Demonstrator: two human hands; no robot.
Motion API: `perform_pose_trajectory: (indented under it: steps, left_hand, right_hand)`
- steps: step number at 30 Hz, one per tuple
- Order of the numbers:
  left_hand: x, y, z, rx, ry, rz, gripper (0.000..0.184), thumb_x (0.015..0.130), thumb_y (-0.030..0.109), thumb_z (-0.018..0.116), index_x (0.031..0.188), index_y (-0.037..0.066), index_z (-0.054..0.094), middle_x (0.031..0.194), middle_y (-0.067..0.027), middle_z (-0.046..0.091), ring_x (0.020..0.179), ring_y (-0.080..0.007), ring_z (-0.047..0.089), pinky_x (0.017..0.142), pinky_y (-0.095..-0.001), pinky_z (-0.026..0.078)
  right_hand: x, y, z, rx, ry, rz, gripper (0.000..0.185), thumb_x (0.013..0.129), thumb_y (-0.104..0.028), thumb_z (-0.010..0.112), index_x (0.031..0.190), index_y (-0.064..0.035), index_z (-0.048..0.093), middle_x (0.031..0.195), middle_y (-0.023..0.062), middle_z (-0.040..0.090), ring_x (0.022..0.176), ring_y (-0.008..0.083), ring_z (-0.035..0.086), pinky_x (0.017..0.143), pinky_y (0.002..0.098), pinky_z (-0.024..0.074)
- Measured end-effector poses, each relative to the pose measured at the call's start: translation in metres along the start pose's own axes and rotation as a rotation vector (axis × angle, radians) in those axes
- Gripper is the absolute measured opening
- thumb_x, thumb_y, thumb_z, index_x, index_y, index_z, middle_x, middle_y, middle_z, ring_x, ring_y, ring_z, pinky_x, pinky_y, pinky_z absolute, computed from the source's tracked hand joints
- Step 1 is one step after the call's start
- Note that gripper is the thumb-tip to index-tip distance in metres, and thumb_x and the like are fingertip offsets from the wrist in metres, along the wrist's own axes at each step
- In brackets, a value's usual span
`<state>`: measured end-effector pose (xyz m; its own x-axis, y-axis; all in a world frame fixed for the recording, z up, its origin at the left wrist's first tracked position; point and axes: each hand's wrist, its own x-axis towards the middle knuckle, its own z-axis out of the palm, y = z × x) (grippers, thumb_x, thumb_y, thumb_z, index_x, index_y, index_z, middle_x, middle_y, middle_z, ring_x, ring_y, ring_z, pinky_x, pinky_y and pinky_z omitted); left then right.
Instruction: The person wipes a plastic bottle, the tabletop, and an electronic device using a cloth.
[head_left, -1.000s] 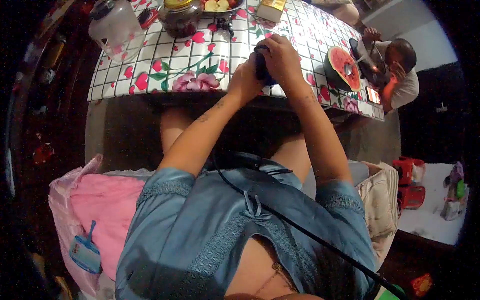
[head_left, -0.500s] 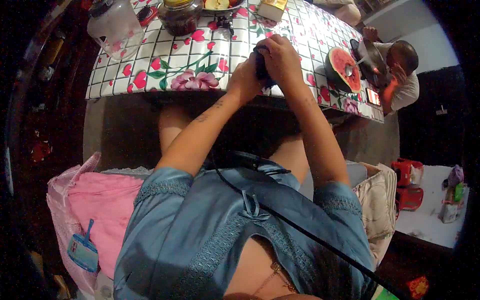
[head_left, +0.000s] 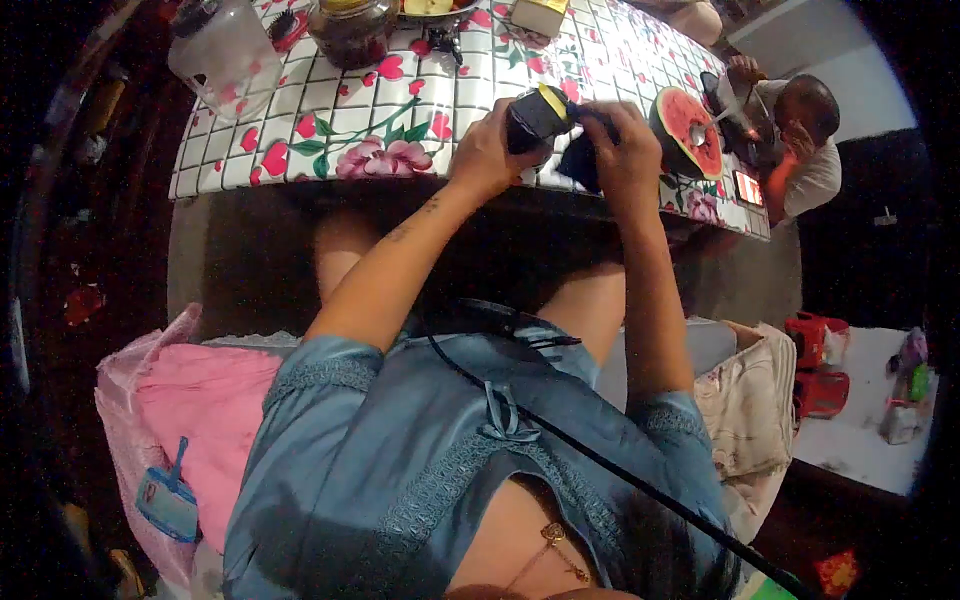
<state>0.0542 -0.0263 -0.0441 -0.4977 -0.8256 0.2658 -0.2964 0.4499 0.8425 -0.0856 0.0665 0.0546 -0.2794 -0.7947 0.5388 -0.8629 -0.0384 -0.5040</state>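
Note:
My left hand (head_left: 486,158) is closed around a small black boxy object (head_left: 530,122) with a yellow strip on its upper edge; its exact kind is unclear. Just to the right, my right hand (head_left: 632,158) pinches a dark blue cloth (head_left: 578,162) that hangs down beside the black object. Cloth and object meet or nearly meet near my right fingertips. Both hands are over the front edge of the table, which has a checked, flowered tablecloth (head_left: 300,165). Half a watermelon (head_left: 685,130) with a spoon (head_left: 697,134) in it stands right of my right hand.
At the back left stand a clear plastic jug (head_left: 225,65) and a dark-filled jar (head_left: 350,35). A small box (head_left: 540,14) lies at the back. Past the watermelon are a lit phone (head_left: 748,188) and another person (head_left: 805,160). Pink cloth (head_left: 215,400) lies beside me at left.
My hands, earlier together around the dark bundle, have parted. My right hand has moved right with the dark cloth, and the black object with the yellow strip now shows in my left hand.

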Motion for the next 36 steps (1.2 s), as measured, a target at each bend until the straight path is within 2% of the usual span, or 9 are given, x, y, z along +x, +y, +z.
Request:
perform_pose_trajectory:
  steps: [6,10,12,14,15,19,25,30,36]
  left_hand:
    - [0.003,0.005,-0.003,-0.01,-0.059,-0.104,0.07,0.072,0.039,0.08,0.127,0.014,0.043,0.102,-0.0196,0.063,0.097,-0.0418,0.06,0.082,-0.05,0.048]
    - [0.003,-0.004,0.002,-0.028,-0.028,-0.019,0.072,0.071,0.041,0.081,0.126,0.014,0.043,0.102,-0.0188,0.065,0.096,-0.0418,0.062,0.081,-0.0491,0.049]
    - [0.004,-0.004,0.004,-0.037,-0.056,-0.038,0.073,0.07,0.041,0.082,0.126,0.014,0.043,0.103,-0.0186,0.065,0.097,-0.0415,0.062,0.08,-0.0482,0.05]
    - [0.005,-0.004,0.005,-0.091,0.024,0.038,0.076,0.069,0.042,0.083,0.127,0.014,0.042,0.103,-0.0168,0.067,0.098,-0.0396,0.064,0.081,-0.0453,0.051]
    - [0.011,-0.019,0.008,-0.227,-0.063,0.092,0.095,0.069,0.043,0.084,0.14,0.011,0.031,0.116,-0.0209,0.062,0.107,-0.0366,0.062,0.087,-0.0416,0.051]
    - [0.025,-0.011,0.0,-0.509,-0.112,0.111,0.128,0.067,0.044,0.085,0.15,0.004,-0.004,0.139,-0.0298,0.04,0.124,-0.0346,0.049,0.1,-0.0378,0.043]
    - [0.037,0.032,-0.016,0.049,-0.179,0.082,0.082,0.073,0.046,0.077,0.137,0.003,0.047,0.127,-0.0244,0.056,0.114,-0.0312,0.058,0.094,-0.0373,0.047]
    - [0.038,0.029,-0.017,0.018,-0.059,-0.037,0.071,0.076,0.042,0.074,0.133,0.004,0.052,0.112,-0.0205,0.065,0.099,-0.029,0.065,0.087,-0.0352,0.05]
    - [0.054,0.001,-0.013,-0.173,0.071,-0.072,0.066,0.08,0.036,0.073,0.13,0.0,0.053,0.113,-0.0171,0.064,0.095,-0.0242,0.064,0.082,-0.0328,0.051]
  right_hand:
    - [0.012,0.012,0.046,-0.185,0.047,-0.298,0.012,0.084,-0.005,0.061,0.093,-0.0083,0.067,0.095,0.0123,0.063,0.087,0.0335,0.059,0.078,0.0414,0.0496]
    - [-0.038,0.008,0.023,-0.039,0.021,-0.157,0.015,0.084,-0.006,0.065,0.099,-0.0064,0.067,0.097,0.0122,0.066,0.092,0.0282,0.062,0.082,0.0349,0.049]
    - [-0.071,0.017,0.015,0.236,-0.206,0.285,0.018,0.085,-0.011,0.064,0.102,-0.0051,0.068,0.096,0.0126,0.068,0.09,0.0309,0.064,0.083,0.0355,0.0495]
    - [-0.101,0.037,0.019,0.297,-0.125,0.396,0.02,0.085,-0.012,0.065,0.104,-0.0047,0.068,0.098,0.0127,0.069,0.091,0.0282,0.065,0.084,0.0337,0.0492]
    - [-0.111,0.044,0.019,0.354,-0.064,0.485,0.022,0.086,-0.013,0.065,0.106,-0.0043,0.069,0.099,0.0128,0.07,0.091,0.0256,0.066,0.085,0.032,0.049]
    - [-0.118,0.053,0.015,0.52,0.07,0.599,0.023,0.086,-0.014,0.064,0.106,-0.005,0.069,0.098,0.0128,0.07,0.091,0.0211,0.065,0.086,0.0303,0.0484]
    - [-0.069,0.034,0.028,0.466,0.229,0.474,0.028,0.086,-0.023,0.066,0.106,-0.0051,0.067,0.105,0.0126,0.068,0.097,0.0249,0.065,0.088,0.0344,0.0483]
    - [-0.069,0.024,0.092,0.23,0.408,0.166,0.02,0.08,-0.008,0.066,0.1,-0.0025,0.066,0.099,0.0169,0.062,0.097,0.0363,0.059,0.087,0.0423,0.0481]
    - [-0.116,-0.001,0.106,0.377,0.11,0.056,0.023,0.082,-0.005,0.064,0.105,-0.0027,0.064,0.104,0.0151,0.062,0.1,0.0339,0.06,0.087,0.0392,0.0485]
